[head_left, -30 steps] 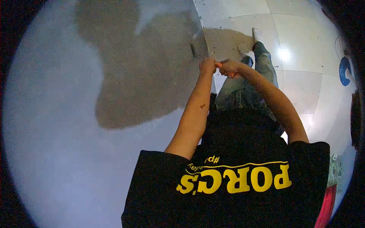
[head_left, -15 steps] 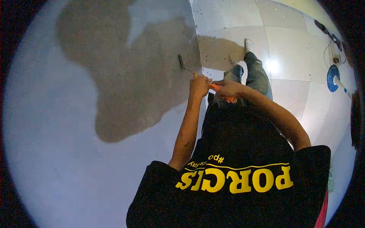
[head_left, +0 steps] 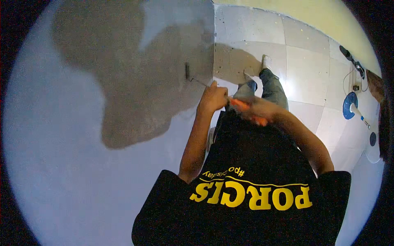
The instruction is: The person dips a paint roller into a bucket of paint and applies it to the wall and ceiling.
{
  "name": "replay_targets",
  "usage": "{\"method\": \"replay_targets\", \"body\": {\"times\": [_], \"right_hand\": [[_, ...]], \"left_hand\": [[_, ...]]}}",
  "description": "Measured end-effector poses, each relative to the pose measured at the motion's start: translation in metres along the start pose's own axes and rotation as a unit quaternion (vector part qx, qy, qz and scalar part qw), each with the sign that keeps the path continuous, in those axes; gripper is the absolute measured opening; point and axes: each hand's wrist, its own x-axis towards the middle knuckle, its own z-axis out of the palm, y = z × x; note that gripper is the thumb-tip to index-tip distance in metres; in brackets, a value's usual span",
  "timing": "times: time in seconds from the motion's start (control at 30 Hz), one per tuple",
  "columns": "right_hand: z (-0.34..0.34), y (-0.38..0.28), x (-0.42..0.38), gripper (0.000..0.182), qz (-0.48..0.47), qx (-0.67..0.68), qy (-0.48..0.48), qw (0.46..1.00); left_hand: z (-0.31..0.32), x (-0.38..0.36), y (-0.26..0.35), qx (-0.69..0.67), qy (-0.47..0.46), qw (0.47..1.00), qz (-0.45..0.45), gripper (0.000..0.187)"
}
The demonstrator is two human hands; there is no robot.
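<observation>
A small dark roller (head_left: 187,71) is against or close to the bluish-white wall (head_left: 61,164), inside a large shadow. Its thin metal rod runs to my left hand (head_left: 213,98), whose fingers are closed around the front of the tool. Behind it, an orange handle (head_left: 239,104) shows between my two hands. My right hand (head_left: 263,110), smeared by motion, is wrapped round the rear part of that handle, in front of my black shirt (head_left: 254,164).
Light floor tiles (head_left: 305,61) lie right of the wall, below a yellowish wall (head_left: 320,14). My legs (head_left: 273,86) and shoes stand near the wall's foot. At the right are a blue disc (head_left: 349,105) with a white stem, a black object (head_left: 347,53) and a cable.
The roller has shifted slightly left along the wall. My right hand and the orange handle have moved down and right, showing more of the handle. The view has tilted a little.
</observation>
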Motion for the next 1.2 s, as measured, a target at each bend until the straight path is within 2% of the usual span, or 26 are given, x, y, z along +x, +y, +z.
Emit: {"method": "replay_targets", "body": {"times": [0.07,0.13,0.17,0.23,0.33,0.4,0.5,0.6,0.7,0.77,0.83,0.9,1.0,1.1,1.17,1.2], "right_hand": [[0.013,0.005,-0.035,0.052,-0.010,-0.009,-0.032,0.999],[0.013,-0.032,-0.073,0.058,-0.009,0.030,-0.054,0.998],[0.013,-0.043,-0.081,0.064,-0.012,0.069,-0.073,0.995],[0.012,-0.038,-0.074,0.065,0.019,0.071,-0.073,0.995],[0.014,-0.003,-0.029,0.059,-0.027,0.109,-0.042,0.993],[0.011,0.018,0.010,0.051,-0.002,0.088,-0.007,0.996],[0.014,0.020,0.038,0.045,0.039,0.037,-0.020,0.998],[0.027,0.026,0.009,0.049,-0.010,0.092,-0.026,0.995],[0.032,0.003,-0.051,0.052,-0.023,0.091,-0.058,0.994],[0.031,-0.001,-0.063,0.052,-0.025,0.098,-0.074,0.992],[0.032,0.006,-0.053,0.053,-0.028,0.104,-0.092,0.990],[0.033,0.029,-0.010,0.045,0.023,0.058,-0.023,0.998],[0.032,0.029,0.039,0.040,0.052,0.065,-0.029,0.996],[0.047,0.024,0.023,0.040,0.021,0.045,-0.008,0.999],[0.054,0.029,-0.011,0.043,0.005,0.086,-0.030,0.996],[0.056,0.030,-0.030,0.037,-0.016,0.091,-0.041,0.995]], "left_hand": [[-0.039,-0.048,0.034,-0.026,0.005,0.999,0.022,0.021],[-0.065,-0.070,0.057,-0.032,0.016,0.999,0.011,0.021],[-0.070,-0.075,0.060,-0.035,0.029,0.999,0.002,0.021],[-0.060,-0.069,0.051,-0.038,0.031,0.999,0.011,0.024],[-0.028,-0.036,0.027,-0.033,0.045,0.998,0.020,0.027],[0.000,-0.016,0.007,-0.027,0.043,0.999,0.010,0.026],[0.020,-0.002,-0.012,-0.030,0.034,0.999,-0.010,0.024],[0.013,-0.026,-0.003,-0.020,0.004,1.000,0.006,0.022],[-0.018,-0.074,0.045,-0.011,0.040,0.999,0.034,0.020],[-0.031,-0.088,0.062,0.010,0.047,0.998,0.047,0.020],[-0.013,-0.079,0.048,0.020,0.033,0.999,0.036,0.021],[0.010,-0.059,0.023,-0.057,0.064,0.996,0.007,0.022],[0.042,-0.025,-0.013,-0.102,0.075,0.992,-0.018,0.024],[0.036,-0.042,-0.005,-0.063,0.076,0.994,-0.043,0.025],[0.008,-0.076,0.031,-0.059,0.063,0.996,-0.034,0.023],[-0.001,-0.088,0.042,-0.054,0.054,0.997,-0.021,0.021]]}}
